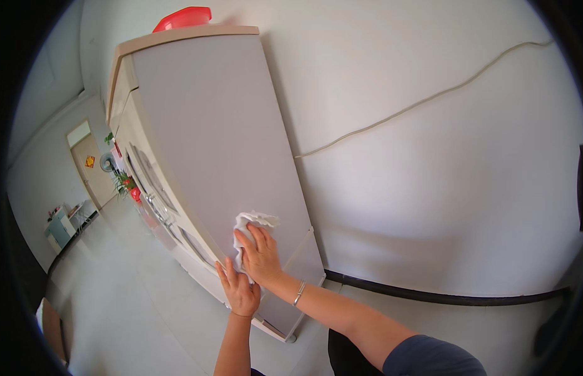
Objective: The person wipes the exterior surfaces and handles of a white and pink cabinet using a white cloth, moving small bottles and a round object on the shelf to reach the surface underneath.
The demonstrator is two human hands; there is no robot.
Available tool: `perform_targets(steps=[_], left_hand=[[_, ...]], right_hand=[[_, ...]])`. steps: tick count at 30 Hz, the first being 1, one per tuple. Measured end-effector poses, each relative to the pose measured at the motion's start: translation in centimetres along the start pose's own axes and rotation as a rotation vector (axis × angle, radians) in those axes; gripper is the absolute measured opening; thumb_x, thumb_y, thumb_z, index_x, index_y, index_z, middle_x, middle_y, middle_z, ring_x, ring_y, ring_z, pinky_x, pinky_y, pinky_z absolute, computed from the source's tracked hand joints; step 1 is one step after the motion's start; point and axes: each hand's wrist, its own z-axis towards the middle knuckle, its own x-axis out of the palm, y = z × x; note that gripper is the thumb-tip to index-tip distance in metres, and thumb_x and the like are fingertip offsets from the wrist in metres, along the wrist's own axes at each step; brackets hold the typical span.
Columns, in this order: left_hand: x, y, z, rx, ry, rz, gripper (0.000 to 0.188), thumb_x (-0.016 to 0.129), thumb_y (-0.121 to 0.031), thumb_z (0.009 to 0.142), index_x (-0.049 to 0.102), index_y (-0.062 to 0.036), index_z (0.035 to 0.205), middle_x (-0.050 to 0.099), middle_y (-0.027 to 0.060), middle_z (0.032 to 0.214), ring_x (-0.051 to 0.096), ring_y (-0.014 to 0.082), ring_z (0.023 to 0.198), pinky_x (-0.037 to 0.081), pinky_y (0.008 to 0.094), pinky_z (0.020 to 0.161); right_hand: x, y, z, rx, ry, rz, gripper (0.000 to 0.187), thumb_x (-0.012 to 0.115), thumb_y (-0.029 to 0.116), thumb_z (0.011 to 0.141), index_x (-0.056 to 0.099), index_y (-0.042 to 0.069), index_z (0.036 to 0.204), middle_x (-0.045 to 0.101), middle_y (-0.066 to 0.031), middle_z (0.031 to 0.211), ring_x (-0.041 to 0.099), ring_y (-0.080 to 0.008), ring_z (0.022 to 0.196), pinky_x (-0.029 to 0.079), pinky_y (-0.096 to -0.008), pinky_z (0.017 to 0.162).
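A tall cabinet (204, 119) with a pale grey side panel and cream doors stands before me against the wall. My right hand (260, 254) presses a crumpled white cloth (257, 218) to the lower part of that side panel, holding it beneath the fingers. A silvery bracelet (299, 292) circles my right wrist. Just below and to the left, my left hand (241, 294) rests at the cabinet's front edge with fingers stretched and apart. The cloth's lower end hangs close to the left fingers; whether they touch it is hard to tell.
On top of the cabinet sits a red plastic basin (183, 19). A thin cable (417, 109) runs along the white wall to the right, above a dark baseboard (429, 297). Far left are a door (91, 166), a fan (108, 163), potted plants (123, 183) and a low cupboard (61, 230).
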Motion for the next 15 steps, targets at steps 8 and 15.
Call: perform_targets(steps=[8, 15], left_hand=[[-3.1, -0.8, -3.7, -0.029, 0.169, -0.059, 0.021, 0.062, -0.003, 0.058, 0.049, 0.0016, 0.073, 0.044, 0.0246, 0.122, 0.043, 0.0413, 0.112, 0.034, 0.0495, 0.093], [-3.6, -0.5, -5.7, -0.161, 0.112, -0.226, 0.030, 0.065, -0.005, 0.056, 0.049, -0.0009, 0.081, 0.051, 0.0186, 0.107, 0.051, 0.0349, 0.092, 0.039, 0.0418, 0.079]], right_hand=[[0.0, 1.7, -5.9, 0.101, 0.190, -0.034, 0.050, 0.054, 0.003, 0.074, 0.043, 0.006, 0.122, 0.038, -0.0207, 0.122, 0.037, -0.0398, 0.111, 0.032, -0.0473, 0.094], [-0.4, 3.8, -4.6, -0.127, 0.195, -0.035, 0.041, 0.056, 0.009, 0.076, 0.051, 0.008, 0.117, 0.044, -0.0178, 0.116, 0.042, -0.0378, 0.107, 0.035, -0.0472, 0.093]])
